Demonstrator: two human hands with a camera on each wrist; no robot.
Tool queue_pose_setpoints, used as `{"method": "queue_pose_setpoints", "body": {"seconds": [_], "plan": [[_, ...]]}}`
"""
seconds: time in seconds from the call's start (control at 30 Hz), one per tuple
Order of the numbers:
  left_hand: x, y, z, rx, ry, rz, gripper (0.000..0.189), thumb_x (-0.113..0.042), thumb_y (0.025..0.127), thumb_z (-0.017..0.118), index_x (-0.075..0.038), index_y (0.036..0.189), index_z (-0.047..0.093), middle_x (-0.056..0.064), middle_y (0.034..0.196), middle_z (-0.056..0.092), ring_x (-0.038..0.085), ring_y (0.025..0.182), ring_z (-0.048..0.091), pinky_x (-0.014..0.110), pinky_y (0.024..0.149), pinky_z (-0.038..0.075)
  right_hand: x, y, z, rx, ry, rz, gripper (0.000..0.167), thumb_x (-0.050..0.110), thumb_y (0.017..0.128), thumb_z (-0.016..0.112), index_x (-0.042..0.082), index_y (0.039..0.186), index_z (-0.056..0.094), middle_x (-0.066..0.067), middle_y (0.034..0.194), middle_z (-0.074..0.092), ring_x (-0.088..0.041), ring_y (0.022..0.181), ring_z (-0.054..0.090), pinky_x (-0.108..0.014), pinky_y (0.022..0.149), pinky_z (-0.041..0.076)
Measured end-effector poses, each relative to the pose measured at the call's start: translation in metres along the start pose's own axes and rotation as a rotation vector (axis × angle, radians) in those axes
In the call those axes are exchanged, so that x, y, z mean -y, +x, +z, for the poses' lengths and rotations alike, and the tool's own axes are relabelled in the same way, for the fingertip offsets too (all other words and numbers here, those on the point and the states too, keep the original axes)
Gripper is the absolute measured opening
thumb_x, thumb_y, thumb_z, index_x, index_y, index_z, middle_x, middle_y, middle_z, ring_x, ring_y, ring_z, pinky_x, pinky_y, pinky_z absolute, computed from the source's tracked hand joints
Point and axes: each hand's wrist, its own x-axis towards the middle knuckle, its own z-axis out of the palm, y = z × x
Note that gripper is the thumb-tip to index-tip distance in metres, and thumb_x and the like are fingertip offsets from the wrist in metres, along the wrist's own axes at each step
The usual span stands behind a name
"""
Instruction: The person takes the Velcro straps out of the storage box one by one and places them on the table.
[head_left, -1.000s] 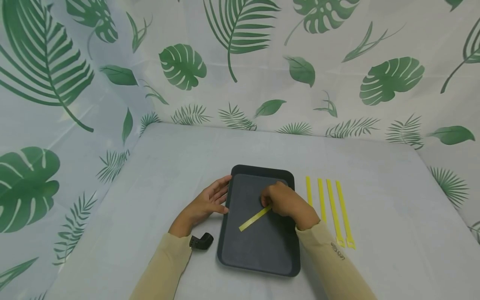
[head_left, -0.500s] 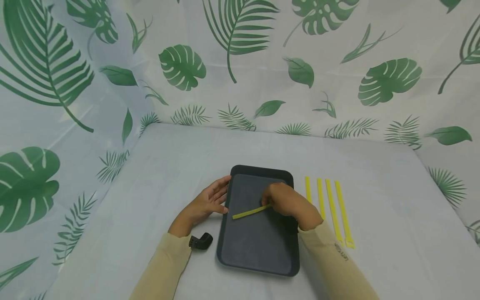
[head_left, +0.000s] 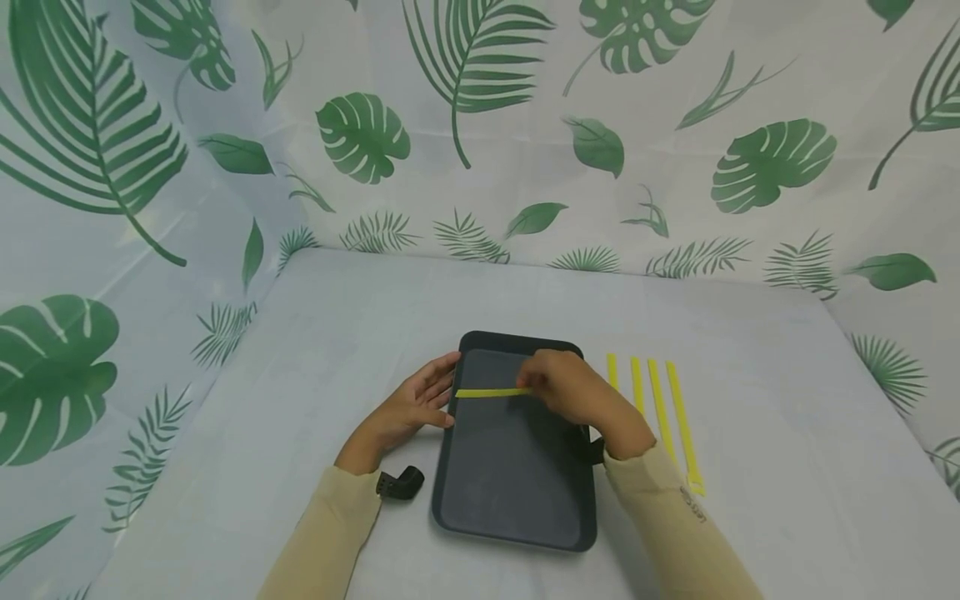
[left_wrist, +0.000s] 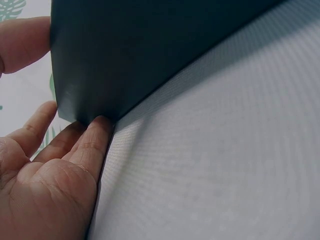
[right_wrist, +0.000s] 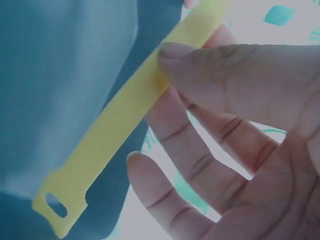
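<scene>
In the head view a dark grey rectangular tray (head_left: 517, 483) lies lengthwise in front of me. My left hand (head_left: 416, 400) is at its left side, fingers extended. The left wrist view shows its fingertips (left_wrist: 100, 125) against the tray's outer wall, thumb at the rim. Over the tray's far part my right hand (head_left: 570, 387) pinches a yellow hook-and-loop cable tie (head_left: 491, 392). The tie stretches leftward, its free end overlapping the left rim in this view. In the right wrist view the thumb (right_wrist: 185, 57) presses the strap against the fingers, and its slotted head (right_wrist: 60, 205) shows at lower left.
Right of the tray, several more yellow cable ties (head_left: 681, 417) lie side by side on the white-covered table (head_left: 772, 417), partly hidden by the right forearm. A black wrist camera (head_left: 401, 483) sits at the left cuff. Leaf-printed sheets (head_left: 525, 133) hang behind and to the left.
The cable tie has swung from a slant pointing down-left to nearly level, its free end moving up and left. My right hand has shifted slightly away from me; the left hand stays put.
</scene>
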Motion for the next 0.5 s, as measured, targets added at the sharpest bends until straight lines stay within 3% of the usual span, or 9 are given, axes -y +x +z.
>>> {"method": "queue_pose_setpoints", "body": {"seconds": [0.5], "plan": [[0.001, 0.0008, -0.0004, 0.002, 0.006, 0.001, 0.108, 0.011, 0.079, 0.071, 0.002, 0.172, 0.016, 0.022, 0.179, 0.015, 0.039, 0.165, 0.016, 0.027, 0.124, 0.038, 0.0051, -0.0032, -0.0096, -0.112, 0.107, -0.013, 0.012, -0.005, 0.097, 0.073, 0.003, 0.106, 0.076, -0.01, 0.102, 0.077, -0.026, 0.089, 0.075, -0.042, 0.079, 0.064]]}}
